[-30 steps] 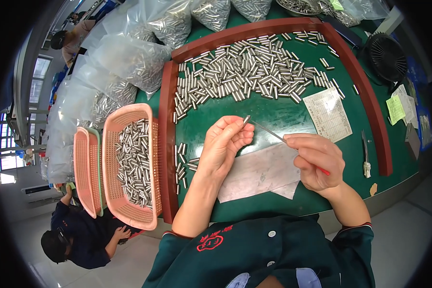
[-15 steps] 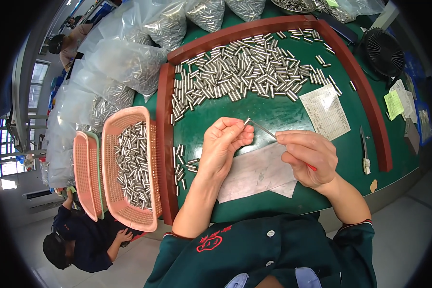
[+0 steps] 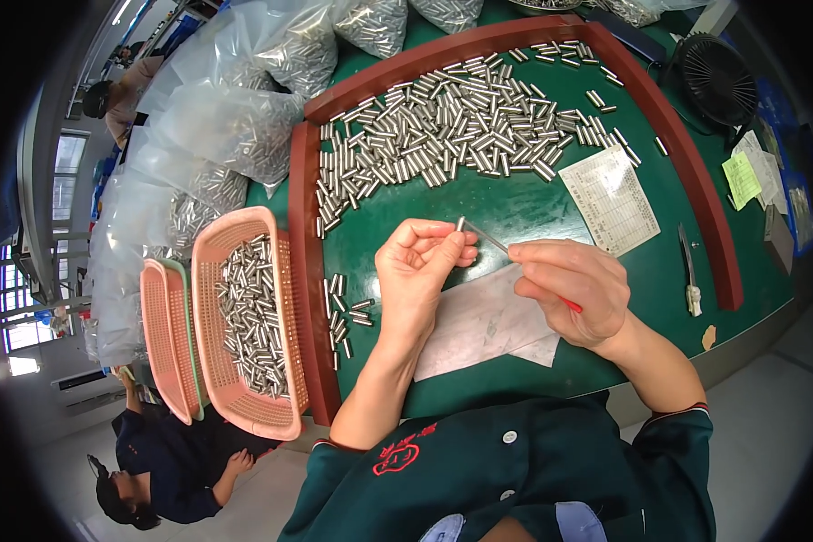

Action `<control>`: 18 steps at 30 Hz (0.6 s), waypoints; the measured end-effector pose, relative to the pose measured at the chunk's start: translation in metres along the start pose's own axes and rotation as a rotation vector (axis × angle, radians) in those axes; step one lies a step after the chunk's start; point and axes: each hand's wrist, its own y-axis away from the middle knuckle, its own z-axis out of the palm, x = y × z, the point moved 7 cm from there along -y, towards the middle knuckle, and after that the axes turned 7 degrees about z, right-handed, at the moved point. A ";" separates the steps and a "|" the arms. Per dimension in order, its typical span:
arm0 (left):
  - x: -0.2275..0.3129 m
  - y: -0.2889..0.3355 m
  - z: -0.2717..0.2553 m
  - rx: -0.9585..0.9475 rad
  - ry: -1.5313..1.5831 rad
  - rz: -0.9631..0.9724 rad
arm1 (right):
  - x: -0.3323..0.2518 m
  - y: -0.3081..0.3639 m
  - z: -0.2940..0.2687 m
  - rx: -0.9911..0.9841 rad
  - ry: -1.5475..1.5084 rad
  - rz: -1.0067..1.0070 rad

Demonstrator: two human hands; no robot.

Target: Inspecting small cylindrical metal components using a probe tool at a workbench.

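My left hand [image 3: 415, 271] pinches a small shiny metal cylinder [image 3: 462, 222] between thumb and forefinger, its top end sticking up. In my right hand [image 3: 580, 287] is a slim tool with a thin metal shaft [image 3: 491, 239] and a red handle [image 3: 571, 305], most of which the fingers cover. The shaft's tip points left at the cylinder; whether it touches is too small to tell. Beneath both hands lie smudged white paper sheets [image 3: 479, 323] on the green tabletop. Beyond them spreads a large heap of similar metal cylinders [image 3: 452, 122].
A dark red wooden frame [image 3: 309, 271] borders the work area. Left of it stand pink baskets, one holding cylinders [image 3: 253, 316], and bulging plastic bags [image 3: 244, 126]. A printed sheet [image 3: 611, 199], tweezers-like tool [image 3: 688, 271] and black fan [image 3: 715, 86] are right. Another person [image 3: 167, 452] sits lower left.
The cylinder in my left hand now stands more upright, and the tool's tip stays close to it. The whole view has shifted slightly. The person at lower left has moved.
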 end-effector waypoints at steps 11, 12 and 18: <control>0.009 -0.002 -0.005 0.063 -0.071 0.144 | -0.015 0.003 0.011 -0.099 0.035 -0.200; 0.009 -0.001 -0.003 0.062 -0.072 0.143 | -0.016 0.002 0.010 -0.098 0.035 -0.199; 0.009 -0.004 -0.011 0.102 -0.163 0.163 | -0.035 0.003 0.000 -0.039 -0.011 -0.289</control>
